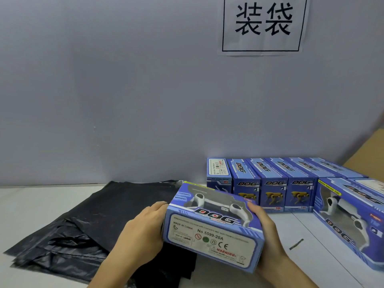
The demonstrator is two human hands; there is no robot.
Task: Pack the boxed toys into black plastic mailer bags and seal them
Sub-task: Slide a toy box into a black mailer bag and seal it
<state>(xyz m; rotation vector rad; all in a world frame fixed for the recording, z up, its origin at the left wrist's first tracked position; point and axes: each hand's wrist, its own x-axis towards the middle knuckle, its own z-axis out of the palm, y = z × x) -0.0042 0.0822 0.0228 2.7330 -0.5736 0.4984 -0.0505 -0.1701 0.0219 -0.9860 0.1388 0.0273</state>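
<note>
A white table carries a stack of black plastic mailer bags spread flat. Right of the stack, a row of blue boxed dog toys stands on end. Right of the row lies another blue box, and beside it a small dark strip.

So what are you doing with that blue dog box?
A person is packing toys. The left hand and right hand hold one blue toy box by its ends, just above a pile of black mailer bags lying flat on the white table. The box is not in a bag yet. More boxed toys wait in a row by the wall.
</note>
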